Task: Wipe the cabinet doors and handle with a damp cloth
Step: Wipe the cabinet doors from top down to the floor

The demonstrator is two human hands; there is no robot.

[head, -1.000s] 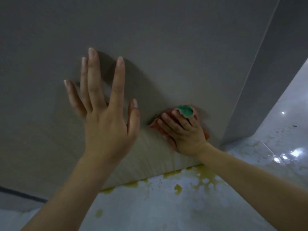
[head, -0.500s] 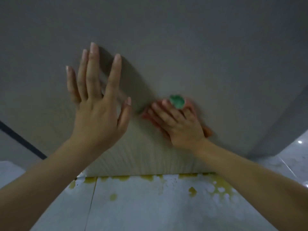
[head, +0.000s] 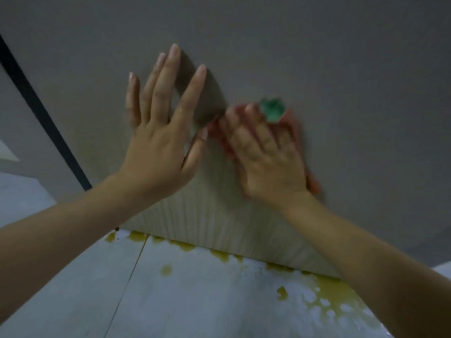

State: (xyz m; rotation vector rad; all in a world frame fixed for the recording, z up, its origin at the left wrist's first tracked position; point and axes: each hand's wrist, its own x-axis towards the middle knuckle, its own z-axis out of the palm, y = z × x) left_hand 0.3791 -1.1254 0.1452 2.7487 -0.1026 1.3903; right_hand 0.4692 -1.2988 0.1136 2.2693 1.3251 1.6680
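Cabinet door (head: 317,57): the grey panel fills most of the view, matte above and faintly ribbed along its lower edge, with a dark vertical seam at far left. No handle shows here. Compared with a second ago, your view has swung rightward across the panel, and both hands now sit nearer its middle, so the stroke reads as travelling along the lower door rather than finishing.

Floor (head: 195,301): pale tile below the door, marked with yellow splashes (head: 324,296) along the door's foot. These lie outside the stated task but sit just beside the surface you are cleaning.

Left hand (head: 158,132): fingers straight and spread, palm toward the door, holding nothing; it has closed in on the other hand, thumb now almost touching the cloth.

Right hand (head: 266,157): fingers extended and flat, pressing the cloth against the panel.

Cloth (head: 272,109): a crumpled red-orange wad with a green patch showing above your fingertips, pinned to the door's lower half. Its dampness cannot be judged.
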